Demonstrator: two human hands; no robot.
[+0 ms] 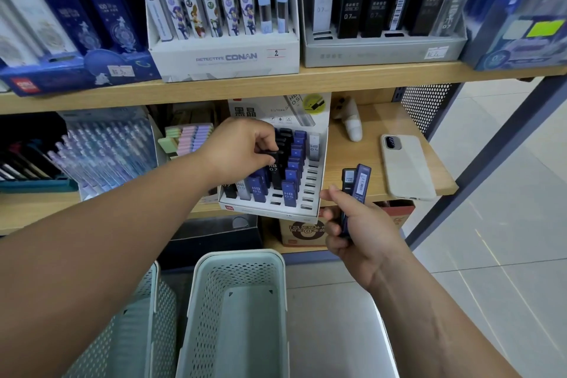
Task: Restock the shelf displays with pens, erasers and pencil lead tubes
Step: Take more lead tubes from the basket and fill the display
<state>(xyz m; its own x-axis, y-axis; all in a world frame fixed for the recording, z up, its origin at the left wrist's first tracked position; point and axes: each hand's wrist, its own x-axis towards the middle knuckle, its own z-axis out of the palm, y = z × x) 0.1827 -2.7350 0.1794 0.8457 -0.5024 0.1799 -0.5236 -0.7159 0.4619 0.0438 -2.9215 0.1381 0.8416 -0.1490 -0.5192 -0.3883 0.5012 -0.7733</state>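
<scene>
While the left hand pinches a black tube among the rows of the display, the right hand clasps a few tubes upright, just off the display's near right corner. Blue tubes stand right beside the left grip. A phone lies beyond the right grip.

A stationery shop: shelves of price-tagged display boxes holding lead tubes.

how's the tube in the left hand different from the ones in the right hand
The black tube pinched by the left hand is single, standing in the display box. The tubes in the right hand are several, mostly blue, held in air beside it. All are slim lead tubes.
</scene>
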